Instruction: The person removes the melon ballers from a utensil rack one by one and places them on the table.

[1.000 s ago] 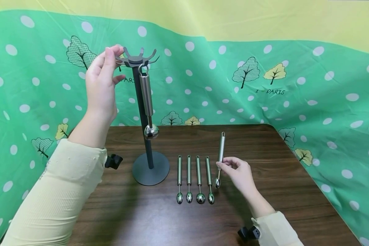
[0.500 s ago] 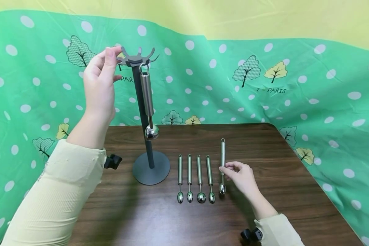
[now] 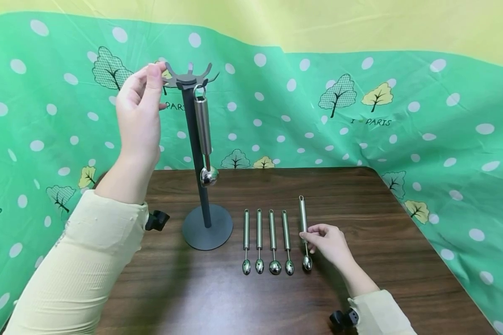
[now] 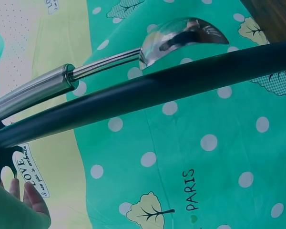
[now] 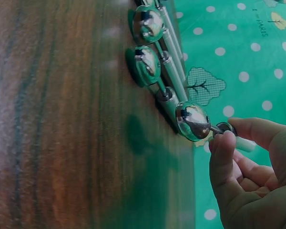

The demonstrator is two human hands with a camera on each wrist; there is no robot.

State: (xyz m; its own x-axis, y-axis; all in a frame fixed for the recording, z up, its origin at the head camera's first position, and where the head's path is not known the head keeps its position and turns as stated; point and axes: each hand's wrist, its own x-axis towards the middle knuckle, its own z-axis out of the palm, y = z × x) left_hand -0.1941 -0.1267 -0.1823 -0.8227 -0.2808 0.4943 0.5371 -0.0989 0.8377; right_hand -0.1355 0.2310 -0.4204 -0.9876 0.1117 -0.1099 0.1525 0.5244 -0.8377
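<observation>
My right hand pinches a steel melon baller by the lower handle, between thumb and fingers. Its rounded scoop points toward me, and in the right wrist view the scoop is raised over the table with a shadow below. To its left, several similar melon ballers lie in a row, handles away from me. My left hand is up at the dark utensil rack, thumb and fingers pinching one of its hook arms. Another melon baller hangs by its ring from a front hook.
The rack's round base stands on the brown wooden table, left of the row. A green and yellow patterned cloth hangs behind and at the sides. Black camera mounts sit at both wrists.
My right hand has drawn the melon baller slightly toward me and right, lining it up beside the row. My left hand stays at the rack; the hanging baller shifts slightly right.
</observation>
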